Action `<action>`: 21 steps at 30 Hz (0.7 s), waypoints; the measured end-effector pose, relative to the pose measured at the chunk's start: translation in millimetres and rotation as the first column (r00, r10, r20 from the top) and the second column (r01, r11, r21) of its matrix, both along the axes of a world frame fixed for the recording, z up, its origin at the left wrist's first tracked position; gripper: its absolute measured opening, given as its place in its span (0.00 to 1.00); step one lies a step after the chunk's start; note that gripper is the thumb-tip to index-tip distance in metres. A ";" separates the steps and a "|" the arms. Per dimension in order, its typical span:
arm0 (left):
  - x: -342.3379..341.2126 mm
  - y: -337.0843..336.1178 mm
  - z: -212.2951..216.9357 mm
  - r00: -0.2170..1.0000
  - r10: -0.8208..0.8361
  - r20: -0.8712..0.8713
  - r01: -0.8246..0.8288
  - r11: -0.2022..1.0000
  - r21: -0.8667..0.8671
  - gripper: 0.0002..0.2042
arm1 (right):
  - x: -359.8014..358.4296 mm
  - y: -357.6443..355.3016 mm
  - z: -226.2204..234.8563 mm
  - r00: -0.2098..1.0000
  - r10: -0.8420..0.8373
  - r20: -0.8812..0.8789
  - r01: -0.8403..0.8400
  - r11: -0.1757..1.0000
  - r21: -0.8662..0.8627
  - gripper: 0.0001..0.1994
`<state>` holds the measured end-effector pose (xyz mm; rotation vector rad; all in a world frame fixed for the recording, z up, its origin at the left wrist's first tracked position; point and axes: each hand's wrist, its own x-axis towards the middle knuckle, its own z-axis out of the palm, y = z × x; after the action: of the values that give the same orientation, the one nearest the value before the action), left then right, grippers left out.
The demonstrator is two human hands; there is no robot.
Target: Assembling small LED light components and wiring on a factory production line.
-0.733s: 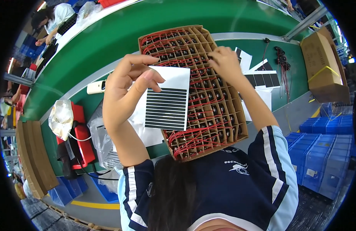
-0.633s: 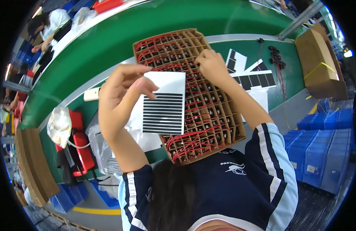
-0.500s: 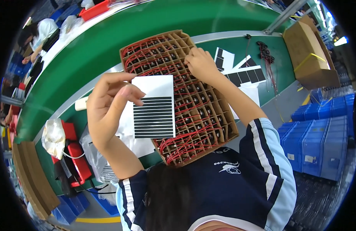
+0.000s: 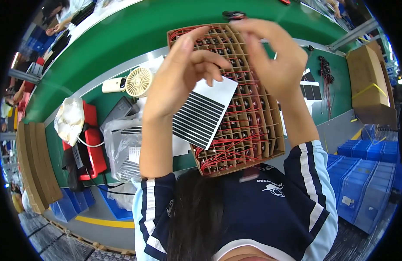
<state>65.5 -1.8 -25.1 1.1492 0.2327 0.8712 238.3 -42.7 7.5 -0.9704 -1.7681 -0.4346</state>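
Note:
My left hand (image 4: pixel 177 74) is over the left side of a divided cardboard box, its fingers partly curled. Beneath its lower fingers it holds a tilted white sheet with black strips (image 4: pixel 198 119); the exact grip is hidden. My right hand (image 4: pixel 275 56) is raised over the box's far right part, thumb and forefinger pinched at a small black part with wire (image 4: pixel 234 16). A blurred red wire hangs from about there down toward my shirt. The cardboard box (image 4: pixel 264 163) has many cells filled with small round black parts and red wires.
On the green table stand a cream fan (image 4: pixel 139 81), a red bin (image 4: pixel 91 152) and a clear plastic bag (image 4: pixel 122 145). Black-and-white sheets (image 4: pixel 312 91) and wired parts (image 4: pixel 325 71) lie right. Beyond are a carton (image 4: pixel 370 82) and blue crates (image 4: pixel 362 187).
My right hand has lifted out of the box's cells, bringing up the black wired part. My left hand has moved up and right, and the striped sheet has turned slantwise.

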 end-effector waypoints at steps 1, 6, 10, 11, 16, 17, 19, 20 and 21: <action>3.0 1.1 -3.4 0.996 -0.064 0.069 0.065 0.998 -0.017 0.25 | -11.4 -1.1 -2.7 0.993 0.114 0.014 -0.113 0.992 -0.055 0.08; -10.6 1.7 16.8 0.990 0.123 0.075 -0.112 0.985 -0.134 0.11 | -51.0 0.1 -5.5 0.934 0.296 0.202 -0.282 0.955 -0.096 0.12; -41.9 17.0 11.0 0.940 0.269 -0.211 -0.267 0.963 0.039 0.10 | -61.9 2.4 -29.0 0.927 0.374 0.015 -0.369 0.919 -0.136 0.11; -36.5 20.0 3.4 0.968 0.245 -0.059 -0.249 0.967 -0.059 0.12 | -61.6 2.1 -46.6 0.932 0.351 -0.091 -0.362 0.920 -0.153 0.10; -40.2 50.0 -35.0 0.901 0.243 -0.360 -0.241 0.969 0.050 0.15 | -60.1 -3.4 -103.6 0.959 0.152 0.240 -0.009 0.861 -0.508 0.19; -39.2 49.4 -31.2 0.892 0.216 -0.397 -0.235 0.972 0.001 0.15 | -60.2 -5.4 -107.4 0.953 0.158 0.259 0.011 0.835 -0.549 0.21; -36.1 52.7 -36.0 0.894 0.207 -0.398 -0.208 0.977 0.039 0.15 | -56.8 -6.0 -119.6 0.932 0.127 0.339 0.088 0.830 -0.551 0.22; -34.4 52.7 -36.4 0.880 0.203 -0.429 -0.199 0.979 0.054 0.14 | -55.6 -5.2 -121.0 0.925 0.116 0.362 0.109 0.830 -0.547 0.21; -32.7 53.1 -36.6 0.882 0.204 -0.426 -0.200 0.978 0.056 0.14 | -55.1 -3.8 -121.9 0.924 0.116 0.365 0.111 0.832 -0.544 0.21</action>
<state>32.8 51.3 -61.7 1.3365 0.7243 0.7903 183.2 -46.5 -114.4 -1.3572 -2.3286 -0.0942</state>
